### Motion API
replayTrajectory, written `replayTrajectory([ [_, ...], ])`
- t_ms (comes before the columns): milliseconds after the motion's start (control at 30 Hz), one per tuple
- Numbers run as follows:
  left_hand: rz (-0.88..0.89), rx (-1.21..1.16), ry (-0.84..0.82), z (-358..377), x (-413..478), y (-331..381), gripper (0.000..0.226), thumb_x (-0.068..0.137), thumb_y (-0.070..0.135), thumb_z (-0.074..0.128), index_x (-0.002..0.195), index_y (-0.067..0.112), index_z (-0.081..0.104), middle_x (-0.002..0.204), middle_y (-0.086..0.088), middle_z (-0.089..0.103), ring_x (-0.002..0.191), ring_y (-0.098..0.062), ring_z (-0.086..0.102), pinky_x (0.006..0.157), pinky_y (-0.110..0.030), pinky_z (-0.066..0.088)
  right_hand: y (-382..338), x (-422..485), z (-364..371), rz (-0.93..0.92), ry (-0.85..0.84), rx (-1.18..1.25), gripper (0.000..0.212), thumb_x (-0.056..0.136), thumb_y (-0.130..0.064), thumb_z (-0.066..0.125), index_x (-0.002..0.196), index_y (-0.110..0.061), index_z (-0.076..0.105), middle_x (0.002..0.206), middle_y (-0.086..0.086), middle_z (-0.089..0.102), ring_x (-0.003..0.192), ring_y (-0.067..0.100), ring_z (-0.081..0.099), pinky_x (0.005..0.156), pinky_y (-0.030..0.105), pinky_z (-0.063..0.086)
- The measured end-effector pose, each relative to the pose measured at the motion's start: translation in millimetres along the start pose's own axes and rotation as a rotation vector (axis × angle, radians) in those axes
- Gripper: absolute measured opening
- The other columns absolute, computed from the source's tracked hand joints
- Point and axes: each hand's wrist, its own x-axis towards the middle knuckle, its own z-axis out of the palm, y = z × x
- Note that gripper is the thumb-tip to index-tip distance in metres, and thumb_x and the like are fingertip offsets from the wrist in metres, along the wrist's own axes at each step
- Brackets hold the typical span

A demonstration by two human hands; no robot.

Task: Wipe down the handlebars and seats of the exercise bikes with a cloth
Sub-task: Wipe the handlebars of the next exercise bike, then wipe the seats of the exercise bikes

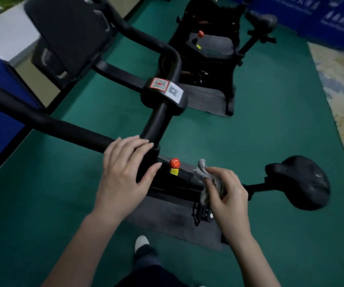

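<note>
A black exercise bike stands right in front of me. Its handlebar [67, 129] runs from the left edge to the stem, which carries a block with QR stickers [165, 89]. My left hand [125, 172] rests on the near bend of the handlebar, fingers nearly straight over the bar. My right hand [227, 195] grips a crumpled grey cloth [203, 172] above the bike's frame, just right of the red knob [174, 163]. The black seat [303, 181] sits to the right of that hand, apart from it.
A second black bike [214, 48] with its own seat [264, 20] stands farther back on a dark mat. The floor is green carpet [270, 121]; blue panels line the left and the back right. My foot [141, 243] is below the near bike's mat.
</note>
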Motion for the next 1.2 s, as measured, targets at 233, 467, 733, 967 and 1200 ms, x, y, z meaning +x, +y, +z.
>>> replayTrajectory([
  [233, 0.091, -0.025, -0.283, 48, -41, 84, 0.046, 0.092, 0.044, 0.047, 0.121, 0.012, 0.062, 0.123, 0.000, 0.059, 0.117, -0.019, 0.052, 0.111, -0.038, 0.030, 62, -63, -64, 0.113, 0.083, -0.019, 0.021, 0.085, -0.003, 0.065, 0.102, -0.015, 0.067, 0.097, -0.010, 0.064, 0.096, 0.013, 0.060, 0.086, 0.018, 0.041],
  [467, 0.099, 0.040, -0.487, 90, -101, 173, 0.053, 0.093, 0.050, 0.046, 0.128, 0.013, 0.058, 0.130, 0.000, 0.059, 0.128, -0.018, 0.048, 0.113, -0.043, 0.027, 128, -148, -143, 0.227, 0.109, -0.011, 0.020, 0.086, -0.006, 0.065, 0.102, -0.018, 0.067, 0.096, -0.011, 0.064, 0.095, 0.010, 0.059, 0.083, 0.007, 0.037],
  [733, 0.194, 0.052, -0.557, 142, -146, 273, 0.048, 0.091, 0.043, 0.057, 0.129, 0.014, 0.057, 0.132, -0.002, 0.057, 0.129, -0.019, 0.047, 0.113, -0.041, 0.025, 197, -230, -237, 0.355, 0.213, -0.025, 0.020, 0.088, -0.009, 0.062, 0.102, -0.022, 0.066, 0.096, -0.014, 0.062, 0.095, 0.009, 0.057, 0.082, 0.017, 0.041],
  [967, 0.321, 0.071, -0.640, 178, -157, 345, 0.053, 0.092, 0.049, 0.047, 0.135, 0.019, 0.051, 0.138, 0.004, 0.051, 0.133, -0.014, 0.040, 0.115, -0.038, 0.021, 241, -278, -291, 0.484, 0.331, -0.036, 0.021, 0.086, -0.007, 0.062, 0.101, -0.022, 0.066, 0.094, -0.015, 0.060, 0.094, 0.010, 0.058, 0.080, 0.014, 0.038],
  [1200, 0.380, 0.104, -0.718, 219, -141, 378, 0.055, 0.092, 0.053, 0.041, 0.138, 0.022, 0.047, 0.140, 0.007, 0.048, 0.134, -0.011, 0.036, 0.116, -0.036, 0.018, 279, -270, -321, 0.548, 0.372, -0.029, 0.020, 0.086, -0.007, 0.062, 0.101, -0.020, 0.066, 0.096, -0.011, 0.062, 0.094, 0.013, 0.058, 0.082, 0.021, 0.041],
])
